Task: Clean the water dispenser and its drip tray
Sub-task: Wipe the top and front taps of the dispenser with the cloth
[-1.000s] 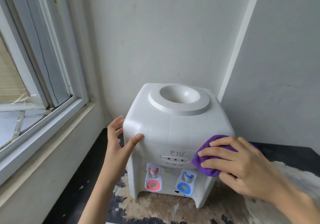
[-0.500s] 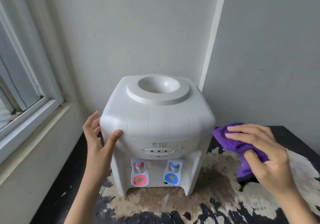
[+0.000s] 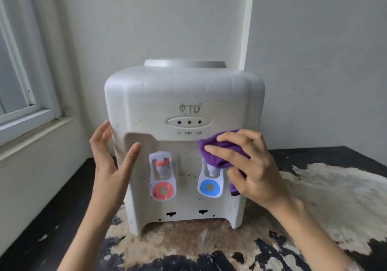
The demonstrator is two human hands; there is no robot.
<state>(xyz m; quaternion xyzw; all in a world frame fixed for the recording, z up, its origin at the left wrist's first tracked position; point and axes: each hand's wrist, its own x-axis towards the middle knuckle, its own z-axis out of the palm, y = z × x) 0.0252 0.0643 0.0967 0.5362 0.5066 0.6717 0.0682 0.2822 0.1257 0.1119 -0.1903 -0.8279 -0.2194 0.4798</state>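
While it stands upright on a worn table (image 3: 314, 197) in a wall corner, the dispenser (image 3: 184, 107) faces the camera w/ its front panel; long axis vertical. White plastic body, boxy w/ rounded shoulders, round bottle collar on top, "TD" logo above an oval panel w/ three small dark dots. Front is grubby: dark specks betw. and below the taps, faint yellowish streaks. Red tap (image 3: 162, 174) sits left of centre, blue tap (image 3: 210, 184) right of centre, each in a white paddle frame. Two dark slots low on the front.

Left hand (image 3: 113, 166) lies flat on the dispenser's left front edge, fingers straight, thumb against the recess wall. Right hand (image 3: 249, 166) grips a bunched purple cloth (image 3: 219, 155), fuzzy microfibre look, pressing it on the front just above the blue tap.

Table top is black w/ big patches peeled to pale tan. Window frame (image 3: 27, 111) is left of the dispenser.
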